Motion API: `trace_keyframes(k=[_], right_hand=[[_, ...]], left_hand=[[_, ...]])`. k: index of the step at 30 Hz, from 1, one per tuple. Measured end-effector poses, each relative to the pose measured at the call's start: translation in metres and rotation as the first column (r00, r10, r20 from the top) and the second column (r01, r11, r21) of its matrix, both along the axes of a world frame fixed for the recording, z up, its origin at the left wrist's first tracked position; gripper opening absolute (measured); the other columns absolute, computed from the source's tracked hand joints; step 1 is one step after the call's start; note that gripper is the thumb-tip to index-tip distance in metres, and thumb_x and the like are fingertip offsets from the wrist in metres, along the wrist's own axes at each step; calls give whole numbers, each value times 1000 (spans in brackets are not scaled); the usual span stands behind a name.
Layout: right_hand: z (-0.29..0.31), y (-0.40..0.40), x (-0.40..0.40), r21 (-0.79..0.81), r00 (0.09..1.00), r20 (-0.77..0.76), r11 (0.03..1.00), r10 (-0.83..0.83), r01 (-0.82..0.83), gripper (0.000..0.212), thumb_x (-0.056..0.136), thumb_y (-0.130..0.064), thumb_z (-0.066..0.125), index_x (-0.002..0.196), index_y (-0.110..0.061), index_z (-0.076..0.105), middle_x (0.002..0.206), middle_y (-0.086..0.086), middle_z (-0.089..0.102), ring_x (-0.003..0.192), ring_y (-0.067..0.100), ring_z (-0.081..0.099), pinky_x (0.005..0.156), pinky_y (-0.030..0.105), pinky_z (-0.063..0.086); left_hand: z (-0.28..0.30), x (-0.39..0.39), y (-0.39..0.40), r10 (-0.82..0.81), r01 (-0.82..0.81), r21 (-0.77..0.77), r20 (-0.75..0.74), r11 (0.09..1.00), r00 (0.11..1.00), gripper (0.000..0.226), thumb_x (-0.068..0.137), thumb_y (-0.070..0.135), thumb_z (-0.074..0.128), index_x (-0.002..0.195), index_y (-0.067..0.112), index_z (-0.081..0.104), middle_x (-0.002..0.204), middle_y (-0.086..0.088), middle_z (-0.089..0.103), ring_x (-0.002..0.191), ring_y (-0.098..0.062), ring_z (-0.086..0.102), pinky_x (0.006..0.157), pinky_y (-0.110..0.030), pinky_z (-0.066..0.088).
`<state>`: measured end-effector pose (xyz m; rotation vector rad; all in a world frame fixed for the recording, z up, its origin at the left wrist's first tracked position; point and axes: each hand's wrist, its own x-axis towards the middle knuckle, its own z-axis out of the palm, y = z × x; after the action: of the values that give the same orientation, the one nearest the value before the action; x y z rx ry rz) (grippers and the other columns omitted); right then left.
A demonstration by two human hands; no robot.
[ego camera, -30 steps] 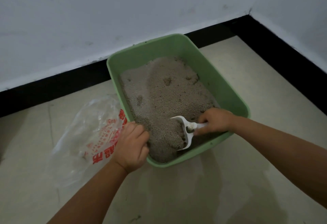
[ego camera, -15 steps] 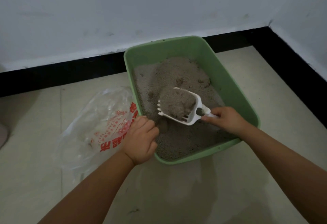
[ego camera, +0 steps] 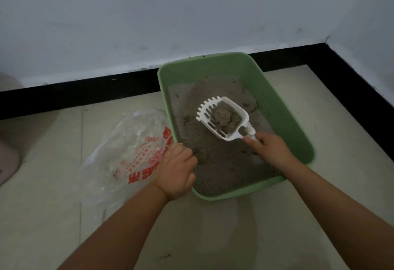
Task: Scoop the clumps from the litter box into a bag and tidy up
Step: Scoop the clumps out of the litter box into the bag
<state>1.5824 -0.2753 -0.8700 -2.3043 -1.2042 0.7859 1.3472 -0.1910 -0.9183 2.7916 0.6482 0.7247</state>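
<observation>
— Clumps [ego camera: 223,118] were where, at that moment?

— They lay in the scoop [ego camera: 223,120], a few grey lumps together near its back wall. The scoop was white, with slots in the bottom and teeth on the front edge. It was held above the litter [ego camera: 215,163], not touching it, about over the middle of the box [ego camera: 281,109].

— Which hand held it?

— The right hand [ego camera: 270,148]. Its fingers were curled round the handle, which was almost fully covered, so only a short white piece showed beside the thumb. The teeth pointed away from the person and a little to the left.

— And the left hand [ego camera: 175,171]?

— It gripped the near-left rim of the box, with the fingers bent over the edge and the knuckles up. The fingertips were hidden inside the box.

— How was the box placed?

— It was green and stood on the pale tiled floor [ego camera: 42,216], with its far end close to the black skirting [ego camera: 85,92] under the white wall [ego camera: 170,13]. The litter inside was grey and uneven, with some dents.

— Where was the bag [ego camera: 128,152]?

— Just beside the box on the left, on the floor. It was clear plastic with red print, crumpled, and its right edge touched the box near the left hand. I could not tell if its mouth was open.
</observation>
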Motion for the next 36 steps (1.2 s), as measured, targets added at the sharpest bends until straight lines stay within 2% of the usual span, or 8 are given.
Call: trace_keyframes(k=[17, 22, 24, 27, 30, 33, 35, 36], right_hand=[[22, 7, -5, -57, 996, 93, 998, 15, -9, 47, 93, -37, 48, 53, -19, 32, 51, -1, 33, 47, 11, 32, 48, 29, 21], [21, 1, -7, -27, 999, 32, 999, -21, 22, 48, 94, -32, 49, 53, -17, 30, 51, -3, 30, 47, 10, 29, 47, 25, 19], [23, -3, -6, -84, 996, 90, 996, 9, -1, 46, 93, -35, 49, 52, -19, 34, 51, -3, 35, 47, 11, 33, 48, 27, 22], [25, -7, -7, -110, 992, 118, 993, 46, -33, 44, 93, -36, 49, 54, -19, 38, 53, -1, 38, 50, 12, 37, 50, 29, 24], [29, -3, -18, -114, 990, 103, 990, 99, -87, 38, 92, -36, 50, 62, -14, 50, 58, 2, 46, 56, 18, 44, 56, 29, 30], [39, 6, -40, -94, 985, 12, 981, 173, -171, 33, 93, -29, 50, 66, -10, 50, 57, 2, 42, 54, 16, 41, 54, 28, 28], [46, 16, -61, -120, 967, -61, 960, 247, -253, 34, 94, -25, 49, 64, -11, 46, 55, 0, 40, 53, 15, 40, 54, 26, 29], [49, 22, -72, -141, 956, -76, 946, 283, -291, 34, 94, -25, 49, 63, -12, 46, 55, 0, 41, 52, 15, 39, 54, 26, 30]], left_hand=[[0, -1, -2, 22, -22, 38, 3, 999, 1000, 23, 68, 19, 40, 58, 5, 54, 62, -11, 48, 69, -21, 32, 82, -32, 31], [2, -2, 6, -45, 58, 109, -111, 992, 993, 25, 70, 24, 41, 58, 9, 57, 61, -7, 49, 69, -20, 34, 84, -34, 33], [3, -5, 8, -91, 105, 100, -130, 989, 987, 28, 78, 29, 43, 66, 9, 59, 67, -7, 53, 72, -21, 41, 85, -35, 35], [7, -20, 11, -93, 95, 17, -63, 995, 994, 40, 93, 43, 36, 100, 9, 56, 97, -12, 61, 96, -22, 47, 90, -35, 38], [16, -53, 25, 178, -176, 110, -11, 978, 984, 41, 91, 39, 35, 115, 7, 46, 109, -21, 59, 106, -28, 43, 94, -42, 38], [29, -91, 41, 669, -672, 30, -138, 740, 731, 54, 89, 38, 40, 125, -2, 45, 117, -28, 54, 112, -39, 46, 97, -50, 37], [32, -112, 44, 778, -872, -217, -392, 440, 490, 64, 94, 43, 45, 138, -2, 35, 131, -28, 46, 120, -41, 44, 99, -48, 35], [30, -119, 44, 742, -885, -342, -492, 316, 455, 68, 93, 46, 46, 141, 0, 31, 134, -25, 44, 122, -39, 44, 99, -45, 37]])
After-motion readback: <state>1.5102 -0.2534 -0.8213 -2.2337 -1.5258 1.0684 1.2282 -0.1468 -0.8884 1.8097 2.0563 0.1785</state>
